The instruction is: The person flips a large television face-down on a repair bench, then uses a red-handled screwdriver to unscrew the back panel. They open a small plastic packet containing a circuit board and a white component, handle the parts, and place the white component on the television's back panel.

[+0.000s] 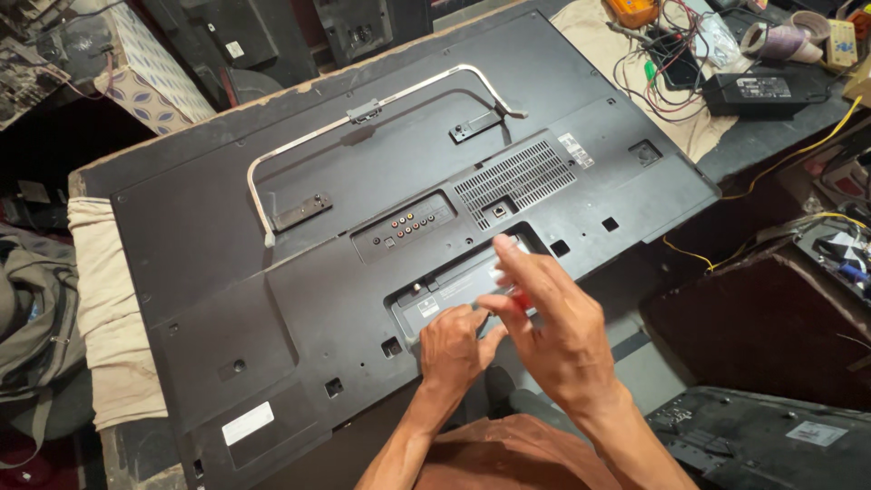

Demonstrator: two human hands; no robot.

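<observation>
The right hand [553, 318] is smeared by motion blur, so its fingers cannot be separated, and a small red thing [520, 298] behind them is too hidden to identify. The left hand [454, 347] covers part of the recessed panel [445, 295], and whatever its fingertips pinch there is possibly a screw, though too small to tell. The television back [363, 227] runs off the bottom edge at its near corner. Both forearms are cut by the bottom edge. The grey bag [32, 318] is cropped at the left edge.
</observation>
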